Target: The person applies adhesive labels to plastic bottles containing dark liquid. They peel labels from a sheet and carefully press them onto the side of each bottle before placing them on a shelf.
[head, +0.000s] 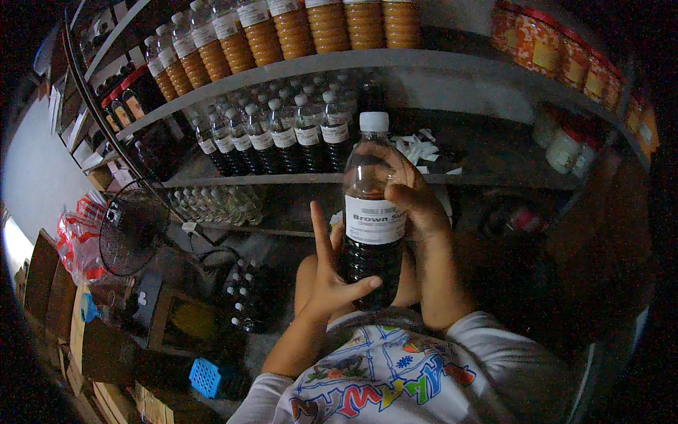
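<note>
A clear plastic bottle of dark liquid [369, 222] stands upright in front of my chest, with a white screw cap and a white printed label. My right hand [418, 196] wraps its shoulder from the right side, the thumb lying at the label's upper right edge. Lower down, my left hand [339, 281] holds the bottle's left side, its thumb across the front and its index finger sticking up and away. Parts of the fingers behind the bottle are hidden. Beyond it, similar labelled dark bottles [275, 138] stand in rows on the middle shelf.
Bottles of amber liquid [286, 32] line the upper shelf, with red-lidded jars [561, 53] at its right. Crumpled white paper strips [418, 148] lie on the middle shelf. At left are a fan [133, 228], cardboard boxes, a blue plastic basket [205, 377] and white-capped bottles [241, 297] on the floor.
</note>
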The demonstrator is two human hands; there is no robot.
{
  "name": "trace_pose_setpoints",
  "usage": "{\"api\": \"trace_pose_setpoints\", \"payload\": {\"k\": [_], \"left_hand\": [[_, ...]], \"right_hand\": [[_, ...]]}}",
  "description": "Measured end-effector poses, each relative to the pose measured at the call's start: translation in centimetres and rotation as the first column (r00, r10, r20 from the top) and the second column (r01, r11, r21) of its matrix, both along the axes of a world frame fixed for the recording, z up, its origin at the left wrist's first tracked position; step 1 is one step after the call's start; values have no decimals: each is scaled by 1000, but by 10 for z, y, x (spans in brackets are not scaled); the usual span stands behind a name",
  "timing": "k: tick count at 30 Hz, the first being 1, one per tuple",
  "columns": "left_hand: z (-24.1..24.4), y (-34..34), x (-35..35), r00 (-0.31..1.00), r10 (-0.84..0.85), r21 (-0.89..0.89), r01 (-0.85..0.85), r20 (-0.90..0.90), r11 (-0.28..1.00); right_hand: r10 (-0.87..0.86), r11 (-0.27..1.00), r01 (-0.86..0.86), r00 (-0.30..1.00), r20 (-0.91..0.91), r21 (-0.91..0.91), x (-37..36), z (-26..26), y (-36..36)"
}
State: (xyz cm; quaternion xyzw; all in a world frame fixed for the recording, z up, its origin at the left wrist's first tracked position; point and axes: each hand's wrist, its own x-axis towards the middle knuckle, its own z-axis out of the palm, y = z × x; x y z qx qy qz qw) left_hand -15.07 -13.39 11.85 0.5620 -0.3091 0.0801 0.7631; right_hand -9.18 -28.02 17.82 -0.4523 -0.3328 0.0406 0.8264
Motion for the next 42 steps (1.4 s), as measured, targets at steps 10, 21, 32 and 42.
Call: {"api": "trace_pose_setpoints", "payload": {"k": [10, 21, 32, 42], "left_hand": [[3, 3, -4, 906, -347, -360, 248, -243, 900], [10, 13, 3, 978, -165, -307, 118, -129, 944], [4, 33, 13, 992, 71, 229, -93, 101, 969], [-135, 86, 70, 882, 468, 395, -451, 59, 801]], "right_hand": [[34, 999, -36, 998, 56, 39, -4, 2, 8], [91, 992, -90, 996, 7, -89, -14, 3, 13], [-146, 986, 133, 980, -136, -102, -4, -12, 30], [-316, 713, 593, 748, 584, -374, 37, -66, 109]]}}
